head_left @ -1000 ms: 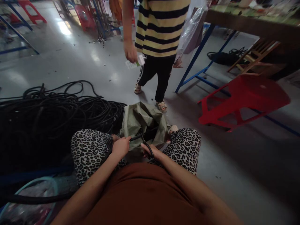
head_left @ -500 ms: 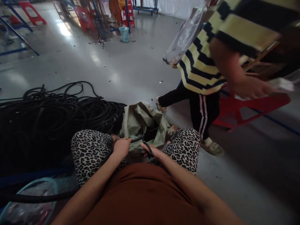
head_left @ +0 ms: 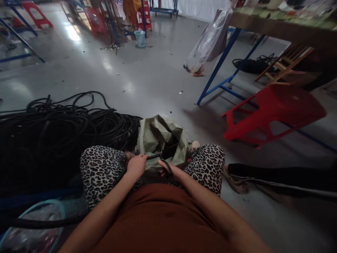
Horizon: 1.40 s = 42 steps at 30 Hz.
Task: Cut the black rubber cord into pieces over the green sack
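My left hand [head_left: 137, 166] is closed round a black cord [head_left: 152, 157], whose end points right over the sack. My right hand [head_left: 168, 169] grips black-handled scissors [head_left: 167, 165], their blades meeting the cord near its end. Below both hands, an open grey-green sack [head_left: 147, 131] stands between my knees, with something dark inside that I cannot make out. A large heap of black cord [head_left: 60, 133] lies on the floor at the left.
At the lower left is a light-blue basket [head_left: 63, 211] of plastic scraps. To the right are a tilted red stool [head_left: 286, 105], a blue-legged table [head_left: 221, 61] with a hanging plastic bag [head_left: 202, 45], and another person's leg [head_left: 276, 177].
The person in the striped top has walked rightward and nearer, leaving only the legs in view at the right edge. My hands have hardly moved.
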Each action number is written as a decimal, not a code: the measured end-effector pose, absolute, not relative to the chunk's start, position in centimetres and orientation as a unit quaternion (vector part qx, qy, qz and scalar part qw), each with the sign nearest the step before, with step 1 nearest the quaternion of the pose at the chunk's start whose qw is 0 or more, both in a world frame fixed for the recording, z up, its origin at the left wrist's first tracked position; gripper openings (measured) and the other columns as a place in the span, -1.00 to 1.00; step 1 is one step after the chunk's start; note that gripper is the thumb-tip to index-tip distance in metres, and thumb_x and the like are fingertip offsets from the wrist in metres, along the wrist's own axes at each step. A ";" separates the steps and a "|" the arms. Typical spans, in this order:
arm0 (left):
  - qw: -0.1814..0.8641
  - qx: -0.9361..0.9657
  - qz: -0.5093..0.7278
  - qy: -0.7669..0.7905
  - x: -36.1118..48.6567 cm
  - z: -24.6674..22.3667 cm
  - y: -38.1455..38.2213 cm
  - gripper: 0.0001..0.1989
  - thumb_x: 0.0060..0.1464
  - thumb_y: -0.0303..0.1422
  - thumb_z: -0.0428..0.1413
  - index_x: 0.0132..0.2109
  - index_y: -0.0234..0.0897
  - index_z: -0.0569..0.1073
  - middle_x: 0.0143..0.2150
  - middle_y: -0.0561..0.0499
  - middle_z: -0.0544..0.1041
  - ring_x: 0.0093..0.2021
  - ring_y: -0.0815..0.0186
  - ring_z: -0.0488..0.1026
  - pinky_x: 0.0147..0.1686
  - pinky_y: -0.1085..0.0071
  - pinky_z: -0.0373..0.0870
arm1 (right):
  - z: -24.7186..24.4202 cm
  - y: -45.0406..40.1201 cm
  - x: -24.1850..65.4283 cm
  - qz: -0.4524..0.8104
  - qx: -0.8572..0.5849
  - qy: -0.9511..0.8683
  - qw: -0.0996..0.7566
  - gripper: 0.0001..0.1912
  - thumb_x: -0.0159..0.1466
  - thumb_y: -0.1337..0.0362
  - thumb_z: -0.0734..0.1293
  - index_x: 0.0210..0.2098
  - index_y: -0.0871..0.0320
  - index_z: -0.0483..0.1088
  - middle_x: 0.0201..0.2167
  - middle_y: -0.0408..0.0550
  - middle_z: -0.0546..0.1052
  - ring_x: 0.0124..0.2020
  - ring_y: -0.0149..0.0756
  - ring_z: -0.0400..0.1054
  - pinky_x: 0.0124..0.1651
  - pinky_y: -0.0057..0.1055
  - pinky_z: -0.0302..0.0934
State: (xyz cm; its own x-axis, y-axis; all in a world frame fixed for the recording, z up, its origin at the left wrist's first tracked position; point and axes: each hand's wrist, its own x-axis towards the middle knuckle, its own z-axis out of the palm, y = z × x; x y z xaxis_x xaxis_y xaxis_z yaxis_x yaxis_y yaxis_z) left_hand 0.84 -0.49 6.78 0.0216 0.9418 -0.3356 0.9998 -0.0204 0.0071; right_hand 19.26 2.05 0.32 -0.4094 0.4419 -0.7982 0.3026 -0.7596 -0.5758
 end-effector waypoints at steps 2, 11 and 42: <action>0.118 0.706 -0.121 0.688 0.9 6.8 -0.5 -0.64 0.13 -0.42 -0.18 0.04 -0.12 0.31 -0.23 -0.09 0.45 -0.23 0.25 0.41 -0.27 0.38 0.28 | 0.2 2.0 19.3 0.765 -0.536 -0.353 0.054 -0.53 0.16 -0.10 0.20 -0.38 0.24 0.29 -0.57 -0.11 0.39 -0.67 -0.48 0.28 -0.65 -0.58 0.12; 0.103 0.725 -0.123 0.670 1.0 6.8 -0.4 -0.64 0.13 -0.43 -0.18 0.02 -0.12 0.34 -0.27 -0.09 0.45 -0.24 0.26 0.40 -0.26 0.37 0.27 | 0.7 2.2 19.1 0.750 -0.548 -0.366 0.049 -0.55 0.18 -0.09 0.18 -0.38 0.24 0.29 -0.58 -0.12 0.39 -0.68 -0.48 0.28 -0.65 -0.59 0.11; 0.104 0.720 -0.129 0.674 1.5 7.4 -0.1 -0.63 0.14 -0.42 -0.18 0.06 -0.15 0.31 -0.23 -0.13 0.46 -0.20 0.23 0.41 -0.24 0.35 0.29 | 1.0 1.8 19.1 0.725 -0.568 -0.388 0.044 -0.51 0.20 -0.12 0.12 -0.55 0.21 0.20 -0.78 -0.21 0.26 -0.81 -0.47 0.18 -0.77 -0.56 0.10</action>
State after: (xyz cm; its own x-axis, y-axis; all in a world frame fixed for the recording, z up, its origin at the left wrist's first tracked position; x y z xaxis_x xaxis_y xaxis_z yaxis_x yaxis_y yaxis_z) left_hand 1.48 -0.07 7.35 0.0586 0.9435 -0.3261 0.9972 -0.0705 -0.0249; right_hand 19.10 1.81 0.97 -0.3513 0.5038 -0.7892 0.3769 -0.6955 -0.6117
